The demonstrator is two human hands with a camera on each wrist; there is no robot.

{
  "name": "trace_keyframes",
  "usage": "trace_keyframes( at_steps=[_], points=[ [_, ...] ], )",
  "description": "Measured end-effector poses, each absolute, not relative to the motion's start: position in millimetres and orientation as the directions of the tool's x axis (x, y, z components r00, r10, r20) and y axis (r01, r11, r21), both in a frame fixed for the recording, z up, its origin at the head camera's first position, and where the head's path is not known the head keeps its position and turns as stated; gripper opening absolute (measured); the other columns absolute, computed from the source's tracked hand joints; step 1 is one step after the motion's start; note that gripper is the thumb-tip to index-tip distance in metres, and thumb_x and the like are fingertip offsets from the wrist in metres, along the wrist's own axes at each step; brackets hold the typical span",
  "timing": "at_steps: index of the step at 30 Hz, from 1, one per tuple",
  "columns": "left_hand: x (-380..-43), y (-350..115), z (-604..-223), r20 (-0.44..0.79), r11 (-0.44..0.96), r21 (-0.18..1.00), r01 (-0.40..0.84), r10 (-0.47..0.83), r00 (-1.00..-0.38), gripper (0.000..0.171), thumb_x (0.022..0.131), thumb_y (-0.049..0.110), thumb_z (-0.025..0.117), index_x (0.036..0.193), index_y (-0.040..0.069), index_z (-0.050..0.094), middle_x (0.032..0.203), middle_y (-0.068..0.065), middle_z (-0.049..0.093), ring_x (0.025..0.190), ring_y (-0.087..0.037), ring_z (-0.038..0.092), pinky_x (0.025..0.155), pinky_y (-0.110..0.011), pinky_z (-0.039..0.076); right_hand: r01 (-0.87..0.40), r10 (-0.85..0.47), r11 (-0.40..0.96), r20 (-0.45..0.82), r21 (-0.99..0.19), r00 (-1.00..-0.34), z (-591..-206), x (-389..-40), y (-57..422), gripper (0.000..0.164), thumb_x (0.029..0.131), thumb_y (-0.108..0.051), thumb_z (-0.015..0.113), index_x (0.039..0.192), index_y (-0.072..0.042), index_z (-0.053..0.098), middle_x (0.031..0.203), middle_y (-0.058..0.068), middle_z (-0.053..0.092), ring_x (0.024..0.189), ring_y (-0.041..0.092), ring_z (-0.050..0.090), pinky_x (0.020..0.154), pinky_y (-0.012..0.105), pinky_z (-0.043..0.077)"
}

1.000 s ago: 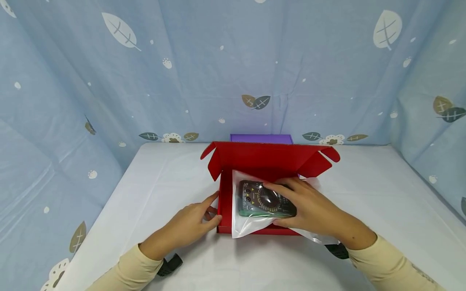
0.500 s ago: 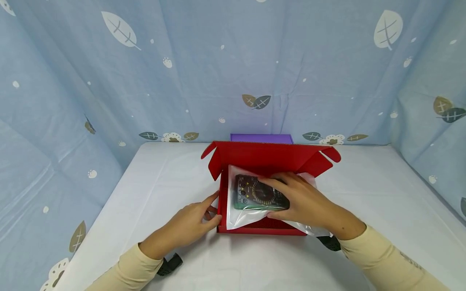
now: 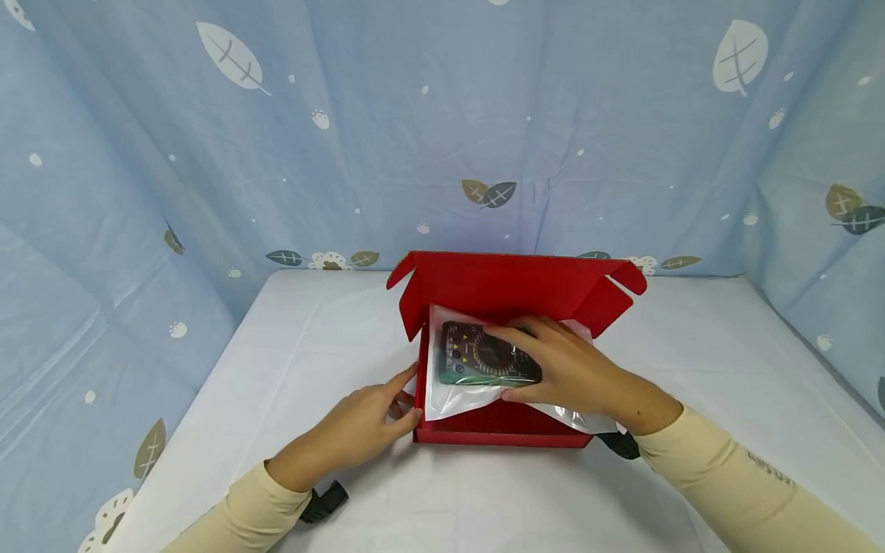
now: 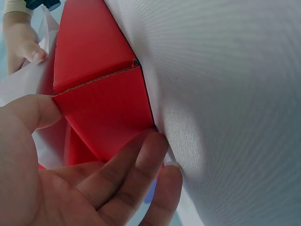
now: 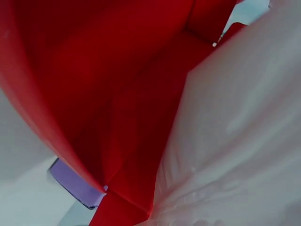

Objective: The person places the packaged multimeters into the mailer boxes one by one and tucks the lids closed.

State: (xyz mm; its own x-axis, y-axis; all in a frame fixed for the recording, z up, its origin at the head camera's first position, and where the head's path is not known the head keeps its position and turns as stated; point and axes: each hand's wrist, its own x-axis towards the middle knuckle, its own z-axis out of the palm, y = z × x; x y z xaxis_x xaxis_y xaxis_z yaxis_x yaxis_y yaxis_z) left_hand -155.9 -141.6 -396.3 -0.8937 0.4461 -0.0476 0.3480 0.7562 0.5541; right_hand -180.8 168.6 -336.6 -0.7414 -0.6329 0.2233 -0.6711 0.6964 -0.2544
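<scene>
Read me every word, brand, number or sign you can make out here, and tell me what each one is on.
Right sleeve: dark lettering, perhaps "Let's Slim", but too blurred to be sure.
Meter: white markings around the dial and sockets, too small to read.
Meter: small yellow triangles near the sockets; anything inside them is too small to tell.
Bag and red box: no print shows.

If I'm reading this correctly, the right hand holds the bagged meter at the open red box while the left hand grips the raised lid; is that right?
Not quite: the left hand is on the red box's side wall, not the raised lid, as the head view shows. The right hand does hold the bagged meter.
</scene>
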Motion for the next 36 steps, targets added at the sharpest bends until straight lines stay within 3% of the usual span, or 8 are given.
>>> trace_keyframes(
  at_steps=[8, 20, 36],
  points=[
    [-156.3, -141.9, -397.0, -0.044, 0.754, 0.561, 0.343, 0.441, -0.897, 0.07, 0.095, 0.038, 0.063, 0.157, 0.019, 0.035, 0.095, 0.015, 0.07, 0.088, -0.002, 0.064, 0.08, -0.031, 0.053, -0.677, -0.639, 0.698, 0.225, -0.233, -0.736, -342.1, -186.5, 167.5, 0.09, 0.071, -0.044, 0.089, 0.149, -0.027, 0.047, 0.13, 0.005, 0.058, 0.123, 0.021, 0.052, 0.096, 0.042, 0.054],
    [-154.8, -142.6, -396.5, -0.05, 0.761, 0.561, 0.326, 0.424, -0.904, 0.069, 0.096, 0.043, 0.061, 0.156, 0.02, 0.035, 0.098, 0.013, 0.072, 0.092, -0.003, 0.066, 0.083, -0.034, 0.053, -0.724, -0.689, 0.669, 0.225, -0.167, -0.689, -352.0, -188.3, 161.6, 0.087, 0.073, -0.045, 0.088, 0.147, -0.022, 0.049, 0.129, 0.006, 0.059, 0.123, 0.023, 0.053, 0.101, 0.045, 0.05],
    [-154.4, -141.7, -395.2, -0.066, 0.771, 0.554, 0.314, 0.416, -0.907, 0.071, 0.095, 0.042, 0.064, 0.156, 0.018, 0.036, 0.097, 0.011, 0.07, 0.09, -0.005, 0.063, 0.08, -0.033, 0.052, -0.713, -0.685, 0.69, 0.203, -0.125, -0.699, -361.9, -184.6, 156.9, 0.085, 0.074, -0.044, 0.087, 0.147, -0.023, 0.05, 0.127, 0.006, 0.059, 0.121, 0.024, 0.055, 0.102, 0.044, 0.049]
  ],
)
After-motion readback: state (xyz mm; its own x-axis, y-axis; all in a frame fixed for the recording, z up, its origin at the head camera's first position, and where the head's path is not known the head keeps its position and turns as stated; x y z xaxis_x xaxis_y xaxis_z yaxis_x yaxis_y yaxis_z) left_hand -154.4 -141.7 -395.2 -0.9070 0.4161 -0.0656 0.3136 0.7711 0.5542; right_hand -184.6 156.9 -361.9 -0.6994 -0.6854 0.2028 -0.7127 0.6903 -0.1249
